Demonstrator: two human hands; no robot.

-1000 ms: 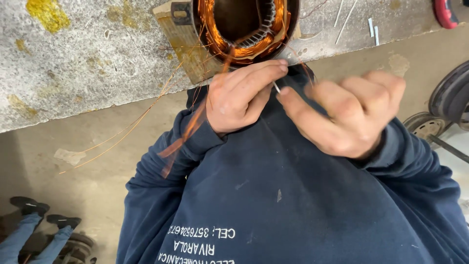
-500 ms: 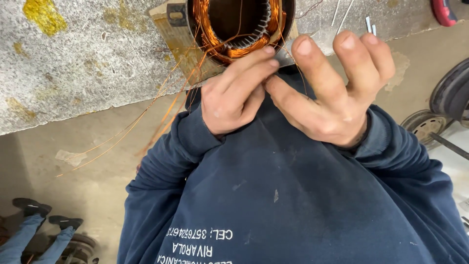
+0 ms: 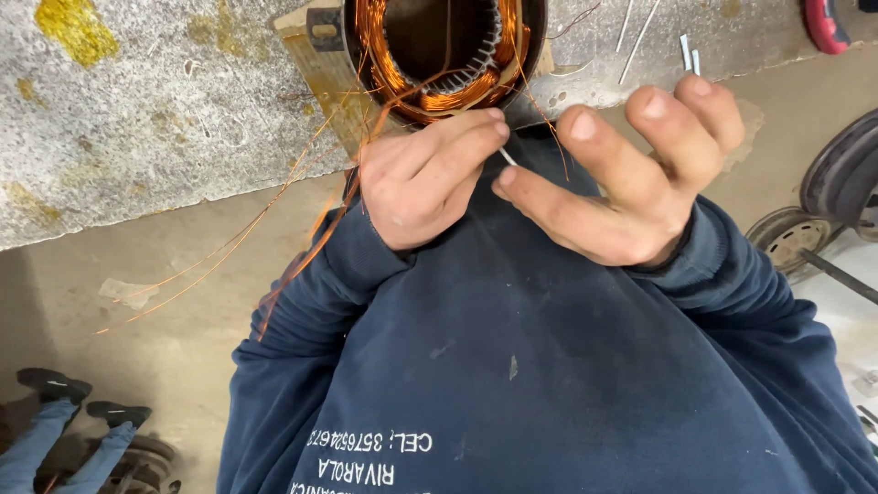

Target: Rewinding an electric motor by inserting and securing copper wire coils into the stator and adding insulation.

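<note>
A motor stator (image 3: 439, 64) with copper windings lies on its side at the edge of a grey workbench (image 3: 137, 110). My left hand (image 3: 421, 183) is curled just below its opening, its fingers closed on a thin white strip (image 3: 508, 157) and on loose copper wires (image 3: 302, 192) that trail out to the lower left. My right hand (image 3: 631, 174) is beside it with the fingers spread. Its thumb tip sits right under the white strip and nothing is gripped in it. Both hands are held against my dark blue sweatshirt (image 3: 549, 366).
Thin white strips (image 3: 688, 50) and a red object (image 3: 823, 23) lie on the bench at the top right. A dark wheel (image 3: 846, 178) stands on the floor at the right. Another person's legs and black shoes (image 3: 55, 402) are at the bottom left.
My right hand has opened from a closed grip to spread fingers. Both hands have risen closer to the stator's opening.
</note>
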